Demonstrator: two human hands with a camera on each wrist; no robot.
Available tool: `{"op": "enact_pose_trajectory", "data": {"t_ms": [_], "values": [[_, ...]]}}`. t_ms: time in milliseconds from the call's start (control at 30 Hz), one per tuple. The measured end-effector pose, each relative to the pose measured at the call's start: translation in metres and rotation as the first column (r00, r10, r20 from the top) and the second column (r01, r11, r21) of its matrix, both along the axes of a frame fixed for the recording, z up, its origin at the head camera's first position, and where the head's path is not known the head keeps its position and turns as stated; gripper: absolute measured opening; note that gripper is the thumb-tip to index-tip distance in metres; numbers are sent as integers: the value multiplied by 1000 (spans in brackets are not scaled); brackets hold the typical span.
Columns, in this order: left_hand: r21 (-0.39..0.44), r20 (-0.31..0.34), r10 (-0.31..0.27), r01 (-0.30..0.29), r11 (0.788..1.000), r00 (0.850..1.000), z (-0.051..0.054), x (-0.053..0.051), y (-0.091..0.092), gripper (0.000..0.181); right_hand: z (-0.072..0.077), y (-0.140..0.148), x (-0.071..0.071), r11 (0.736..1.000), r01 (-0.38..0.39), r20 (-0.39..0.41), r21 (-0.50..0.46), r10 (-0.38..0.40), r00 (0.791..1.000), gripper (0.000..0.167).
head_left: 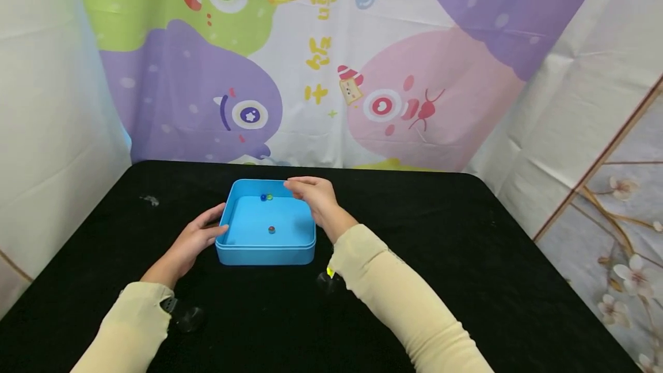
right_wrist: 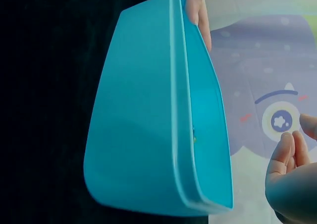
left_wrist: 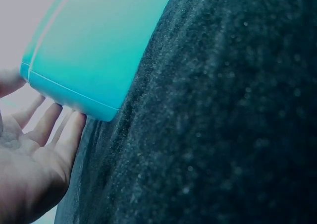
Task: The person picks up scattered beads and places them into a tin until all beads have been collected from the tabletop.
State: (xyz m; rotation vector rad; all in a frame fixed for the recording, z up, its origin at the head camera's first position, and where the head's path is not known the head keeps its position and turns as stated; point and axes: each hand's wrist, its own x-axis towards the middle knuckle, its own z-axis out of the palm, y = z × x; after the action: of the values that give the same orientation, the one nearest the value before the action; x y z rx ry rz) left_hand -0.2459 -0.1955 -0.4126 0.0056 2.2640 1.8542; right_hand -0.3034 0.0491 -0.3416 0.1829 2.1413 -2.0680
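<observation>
A square, open-topped blue box (head_left: 265, 256) rests on the black table. Near its back wall lie a dark blue marble (head_left: 263, 197) and a yellow-green marble (head_left: 269, 197), side by side. A brownish marble (head_left: 271, 229) is closer to the front. My left hand (head_left: 194, 240) grips the box's left wall, thumb over the rim and fingers against the outside. Above the back right corner is my right hand (head_left: 318, 200), apart from the box in the right wrist view. Its thumb and fingertips (right_wrist: 285, 140) are close together with a small gap, and nothing shows between them.
The black cloth-covered table (head_left: 440, 269) extends around the box. A pale scrap or mark (head_left: 150, 200) lies at its far left. A cartoon-printed curtain (head_left: 311, 131) hangs behind, with white cloth (head_left: 57, 131) at the left and flowered cloth (head_left: 621, 235) at the right.
</observation>
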Motion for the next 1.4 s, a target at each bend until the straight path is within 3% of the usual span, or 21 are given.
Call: {"op": "enact_pose_trajectory", "data": {"t_ms": [467,933,1400], "values": [[-5,-8,1,-1,1000,1000,-1,1,-1,66,-20,36,4,999,12,-35,-41,-14,999,22],[6,-5,-3,3,1000,1000,-2,1,-2,66,-43,66,15,1000,30,-49,4,-29,998,25],[7,-11,1,-1,1000,1000,0,1,-1,65,-65,89,25,995,75,61,72,-79,995,23]]}}
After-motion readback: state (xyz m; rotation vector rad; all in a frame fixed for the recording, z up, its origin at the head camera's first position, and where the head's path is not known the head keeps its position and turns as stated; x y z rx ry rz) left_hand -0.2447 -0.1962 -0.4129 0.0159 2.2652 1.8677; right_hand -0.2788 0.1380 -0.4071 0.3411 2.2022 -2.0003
